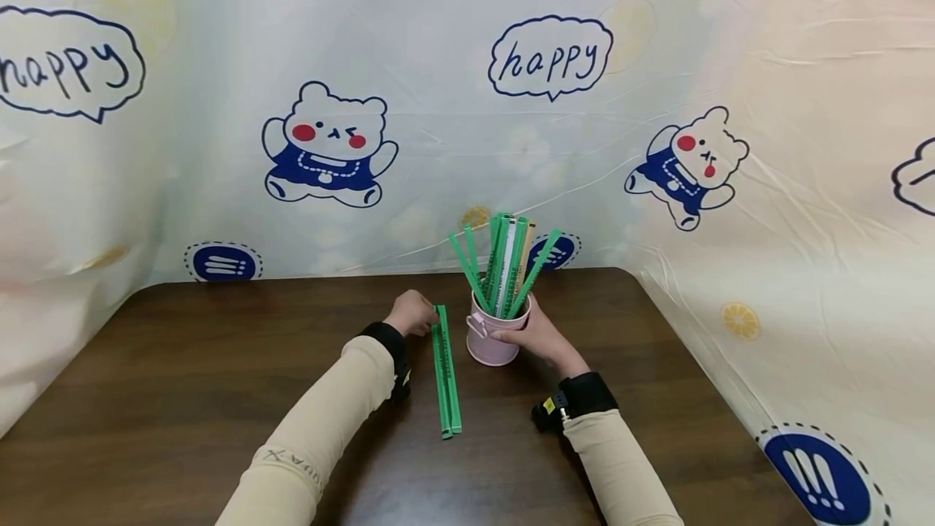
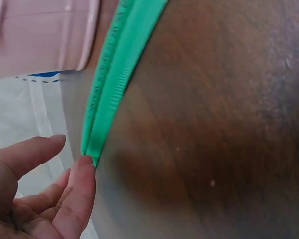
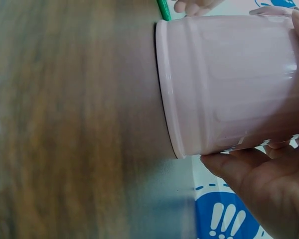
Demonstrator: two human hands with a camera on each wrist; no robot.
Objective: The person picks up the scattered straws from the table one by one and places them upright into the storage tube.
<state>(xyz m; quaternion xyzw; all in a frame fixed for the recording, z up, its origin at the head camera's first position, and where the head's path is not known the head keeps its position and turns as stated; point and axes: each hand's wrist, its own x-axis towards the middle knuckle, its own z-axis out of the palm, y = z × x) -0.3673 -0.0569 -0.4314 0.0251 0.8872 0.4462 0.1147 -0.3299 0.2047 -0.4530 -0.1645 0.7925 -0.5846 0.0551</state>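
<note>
My right hand (image 1: 542,339) grips a small pink bucket (image 1: 488,353) at its side, thumb across the front and fingers round the back. In the bucket stand several long, thin green wrapped sticks (image 1: 536,270), along with a white one and a tan one. Left of the bucket, two green wrapped sticks (image 1: 446,384) lie side by side on the table, dark print along them. At their far end is my left hand (image 1: 414,313). In the left wrist view, a fingertip (image 2: 84,164) meets the end of the green strips, while the thumb stands apart from it.
The dark brown wooden table (image 1: 219,380) ends at a cloth backdrop (image 1: 438,144) printed with cartoon bears and "happy" bubbles. The cloth also runs along the table's right side. A wrist camera (image 1: 549,412) is strapped on the right wrist.
</note>
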